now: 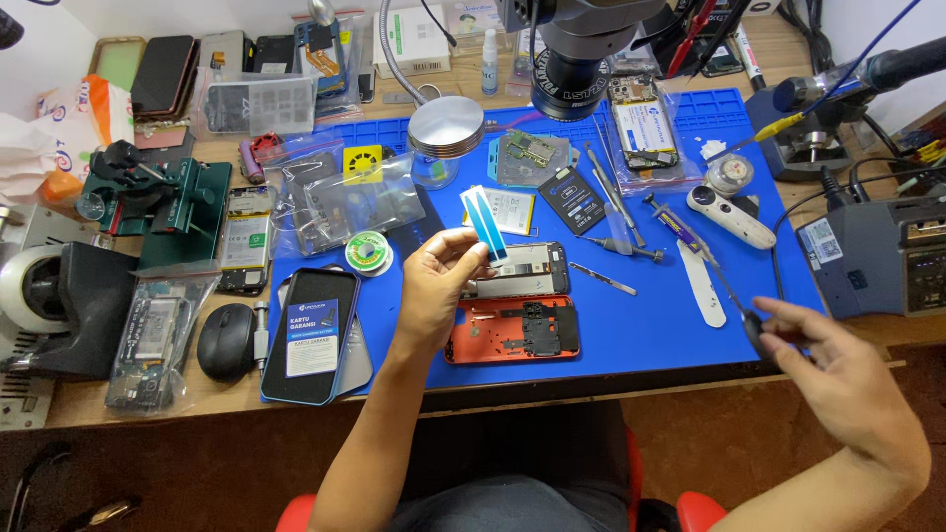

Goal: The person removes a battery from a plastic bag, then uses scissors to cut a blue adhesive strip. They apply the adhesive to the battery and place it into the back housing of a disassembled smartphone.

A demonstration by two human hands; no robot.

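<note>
My left hand (436, 286) pinches a white strip with blue stripes (484, 223), held upright over the blue work mat (631, 325). Just right of it lies an opened phone body (522, 271) showing its inner parts, and below that an orange phone frame (512, 330). My right hand (838, 369) hovers past the mat's right front corner and grips a thin tool by its black handle (754, 325), the shaft pointing up and left toward a syringe-like tube (680, 229).
A microscope head (576, 54) hangs over the mat's back. Tweezers and picks (616, 202), a battery (574, 199), a solder spool (369, 251), bagged parts (345, 202), a boxed phone (313, 335), a mouse (227, 340) and a soldering station (877, 256) surround the work spot.
</note>
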